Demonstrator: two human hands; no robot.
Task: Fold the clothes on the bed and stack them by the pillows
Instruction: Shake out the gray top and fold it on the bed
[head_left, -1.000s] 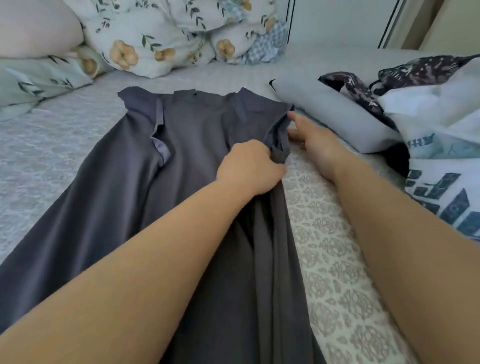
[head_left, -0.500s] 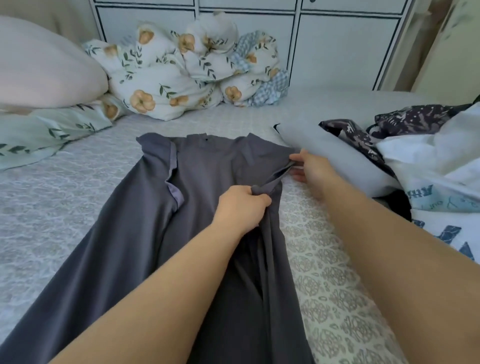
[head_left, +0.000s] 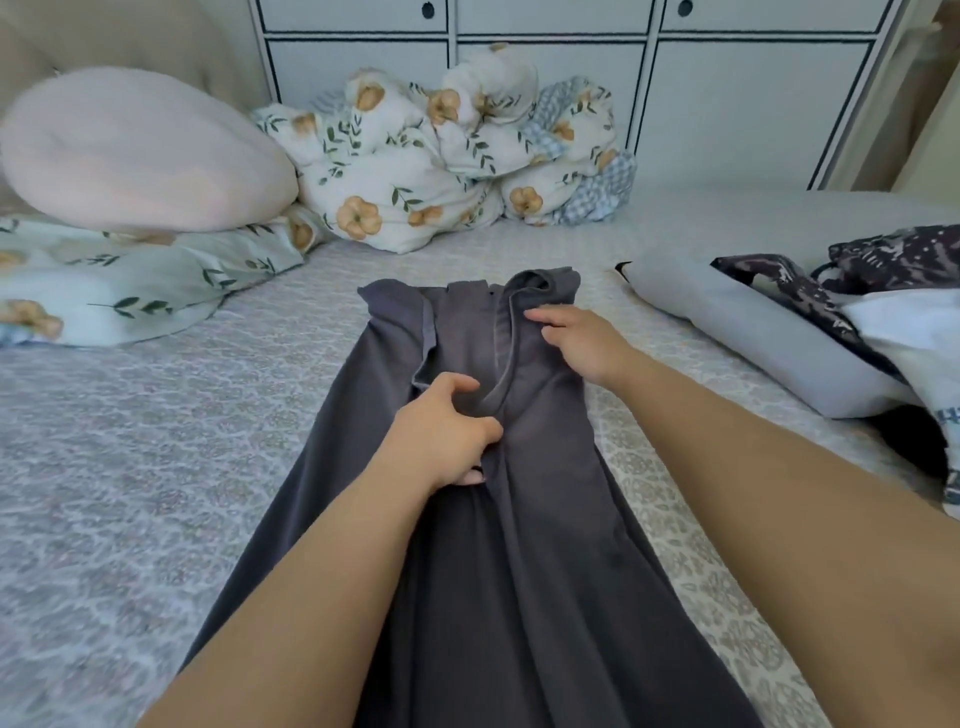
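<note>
Whereas half a second ago the right hand (head_left: 582, 338) pinched the grey garment's (head_left: 524, 519) right edge out at the side, that edge is now folded over onto the middle, and the hand rests on the fold with fingers fairly straight, its grip loose and holding nothing. The left hand (head_left: 441, 441) still grips a pinch of cloth at the centre seam, fingers curled round it. The garment lies flat on the bed (head_left: 130, 467), its long axis running from the near edge away towards the far cupboard, the narrow top end pointing at the floral duvet (head_left: 441, 171). To the left lie a pink pillow (head_left: 135, 150) over a floral pillow (head_left: 119, 280). At the right a pile of unfolded clothes (head_left: 857, 317) sits beside the garment, apart from it.
</note>
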